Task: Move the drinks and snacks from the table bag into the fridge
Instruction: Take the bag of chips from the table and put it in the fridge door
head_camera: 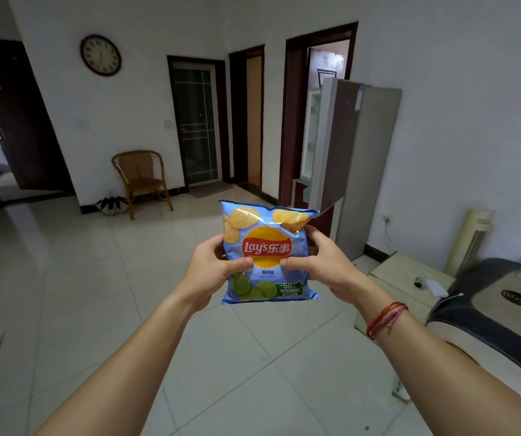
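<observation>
A light-blue bag of chips [267, 247] with a red and yellow logo and lime slices printed on it is held upright in front of me, above the tiled floor. My left hand [212, 269] grips its left side, thumb on the front. My right hand [319, 262] grips its right side, thumb on the front too. The tall grey fridge [356, 152] stands ahead on the right against the wall, with its upper door swung open towards the left. The table bag is out of view.
A wicker chair [141, 179] stands by the far wall under a clock. Dark doorways line the back wall. A sofa [498, 309] and a low cream cabinet [407, 278] sit at the right, with a tower fan [469, 240] behind. Pale floor tiles stretch between me and the fridge.
</observation>
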A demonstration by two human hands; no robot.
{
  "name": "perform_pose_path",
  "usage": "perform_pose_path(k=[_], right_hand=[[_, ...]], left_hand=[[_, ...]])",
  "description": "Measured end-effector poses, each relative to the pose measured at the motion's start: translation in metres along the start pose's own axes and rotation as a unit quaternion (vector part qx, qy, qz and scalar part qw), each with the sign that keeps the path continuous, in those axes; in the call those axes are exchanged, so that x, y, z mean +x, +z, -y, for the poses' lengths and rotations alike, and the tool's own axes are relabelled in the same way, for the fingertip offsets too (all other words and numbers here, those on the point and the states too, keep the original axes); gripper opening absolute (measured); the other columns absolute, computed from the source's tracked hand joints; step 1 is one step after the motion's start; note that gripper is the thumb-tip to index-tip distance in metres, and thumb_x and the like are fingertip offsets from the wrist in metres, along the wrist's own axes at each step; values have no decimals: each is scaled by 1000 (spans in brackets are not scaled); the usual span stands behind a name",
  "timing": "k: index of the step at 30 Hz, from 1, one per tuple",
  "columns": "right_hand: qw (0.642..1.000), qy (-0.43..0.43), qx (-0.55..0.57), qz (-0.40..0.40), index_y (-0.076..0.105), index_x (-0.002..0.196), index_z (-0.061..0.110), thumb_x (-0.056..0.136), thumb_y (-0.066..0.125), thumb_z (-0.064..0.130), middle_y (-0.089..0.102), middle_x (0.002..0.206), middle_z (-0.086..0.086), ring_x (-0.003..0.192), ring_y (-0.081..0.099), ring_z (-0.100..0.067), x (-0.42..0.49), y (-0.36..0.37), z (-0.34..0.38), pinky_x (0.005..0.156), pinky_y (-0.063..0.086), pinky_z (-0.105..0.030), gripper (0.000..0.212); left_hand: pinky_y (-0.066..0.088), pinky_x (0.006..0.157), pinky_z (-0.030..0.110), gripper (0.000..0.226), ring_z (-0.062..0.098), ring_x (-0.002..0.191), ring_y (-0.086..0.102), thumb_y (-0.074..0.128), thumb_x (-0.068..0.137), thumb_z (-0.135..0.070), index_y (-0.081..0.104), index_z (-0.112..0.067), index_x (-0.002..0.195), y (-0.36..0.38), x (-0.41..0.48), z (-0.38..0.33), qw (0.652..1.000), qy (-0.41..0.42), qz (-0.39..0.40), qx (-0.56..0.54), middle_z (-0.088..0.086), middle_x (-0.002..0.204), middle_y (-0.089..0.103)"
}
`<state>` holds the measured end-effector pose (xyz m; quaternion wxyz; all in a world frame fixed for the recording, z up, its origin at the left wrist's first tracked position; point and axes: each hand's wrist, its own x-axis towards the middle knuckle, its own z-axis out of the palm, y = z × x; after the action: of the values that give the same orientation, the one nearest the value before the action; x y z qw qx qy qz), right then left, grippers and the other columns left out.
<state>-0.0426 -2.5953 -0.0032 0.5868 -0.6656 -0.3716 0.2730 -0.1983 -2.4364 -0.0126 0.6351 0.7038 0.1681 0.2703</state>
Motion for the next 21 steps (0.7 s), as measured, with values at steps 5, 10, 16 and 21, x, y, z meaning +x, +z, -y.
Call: perform_pose_path(k=[5,10,16,21], right_hand=[[1000,13,-1,-1,53,122,33,82,79,6,71,117,5,97,74,-13,78,-12,-15,70,60,-27,55],[1000,21,5,-7,55,120,32,82,79,4,74,111,6,95,75,-12,164,-16,-34,68,59,-26,53],[999,30,16,-26,56,123,27,82,79,1,77,105,5,96,76,-18,291,-16,-48,77,62,-34,54],[998,36,27,-40,56,126,25,81,78,0,78,106,1,98,75,-24,395,-19,-53,91,59,-51,56]], left_hand=[[60,73,35,35,21,93,73,78,78,-5,65,-15,110,-10,75,22,1000,-12,-4,-8,3,102,75],[59,69,31,35,20,92,73,78,78,-5,65,-15,109,-29,159,49,1000,-19,-4,-13,1,101,76],[58,65,26,37,20,91,73,80,76,-4,66,-13,109,-68,288,78,1000,-26,5,-14,3,101,75],[58,64,25,37,18,89,73,79,76,-2,66,-15,108,-97,393,89,999,-34,22,-15,3,103,75]])
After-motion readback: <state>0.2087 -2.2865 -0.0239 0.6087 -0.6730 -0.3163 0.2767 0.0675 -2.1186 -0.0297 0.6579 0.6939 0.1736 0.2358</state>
